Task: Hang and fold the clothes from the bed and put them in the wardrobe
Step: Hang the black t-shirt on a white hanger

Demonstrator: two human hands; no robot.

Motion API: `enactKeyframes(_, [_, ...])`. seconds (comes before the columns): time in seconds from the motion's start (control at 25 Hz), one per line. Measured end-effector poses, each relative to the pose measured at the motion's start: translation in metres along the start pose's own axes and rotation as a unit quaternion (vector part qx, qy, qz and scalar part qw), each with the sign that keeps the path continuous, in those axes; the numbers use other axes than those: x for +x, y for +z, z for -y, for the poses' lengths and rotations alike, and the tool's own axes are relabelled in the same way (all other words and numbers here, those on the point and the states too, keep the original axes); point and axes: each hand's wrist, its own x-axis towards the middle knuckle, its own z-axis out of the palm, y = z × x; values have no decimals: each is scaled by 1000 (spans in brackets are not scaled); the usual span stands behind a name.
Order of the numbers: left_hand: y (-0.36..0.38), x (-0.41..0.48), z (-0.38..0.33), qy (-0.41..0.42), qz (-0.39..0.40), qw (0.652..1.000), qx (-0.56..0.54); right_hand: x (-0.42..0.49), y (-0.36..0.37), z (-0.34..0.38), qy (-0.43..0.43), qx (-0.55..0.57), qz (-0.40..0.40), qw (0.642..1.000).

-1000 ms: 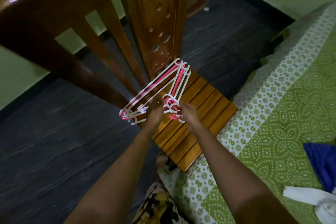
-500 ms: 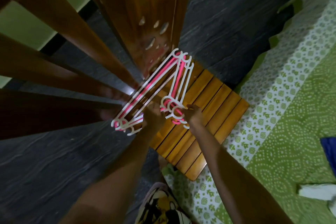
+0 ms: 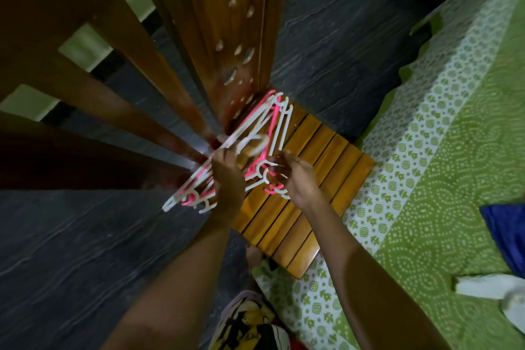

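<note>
Green patterned sheeting covered the bed (image 3: pixel 454 150) along the right of the frame, with a wooden chair (image 3: pixel 312 179) at centre beside it. Pink and white hangers (image 3: pixel 250 122) sat bunched over the seat's upper-left edge, gripped by the left hand (image 3: pixel 227 176). The right hand (image 3: pixel 298 179) curled at their hooks, its grip unclear. Blue cloth (image 3: pixel 508 236) and white cloth (image 3: pixel 488 285) lay on the bed at lower right.

A single wide-angle head-worn camera looks steeply down from close above a wooden chair (image 3: pixel 326 179), its backrest (image 3: pixel 227 23) looming near the lens, with dark floor (image 3: pixel 71 250) left and the bed (image 3: pixel 440 165) right.
</note>
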Motion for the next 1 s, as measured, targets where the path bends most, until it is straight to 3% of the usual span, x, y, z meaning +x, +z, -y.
enactKeyframes(0.12, [-28, -24, -27, 65, -30, 997, 4, -25, -1, 4, -101, -192, -36, 976])
enactKeyframes(0.2, [-41, -44, -37, 107, -27, 994, 17, -45, -9, 4, -202, -321, -58, 923])
enactKeyframes(0.44, [-75, -157, -69, 268, -60, 961, 9, -143, -64, -6, -441, -447, -128, 768])
enactKeyframes(0.52, [-85, -206, -77, 318, -67, 946, 3, -179, -93, -18, -473, -471, -152, 729])
enactKeyframes(0.68, [-95, -295, -84, 367, -30, 929, -20, -260, -152, -49, -453, -450, -176, 750])
enactKeyframes(0.76, [-100, -333, -93, 392, -1, 920, -27, -296, -182, -64, -472, -446, -226, 726])
enactKeyframes(1.0, [-105, -393, -138, 489, 21, 871, -45, -367, -236, -65, -480, -397, -298, 723])
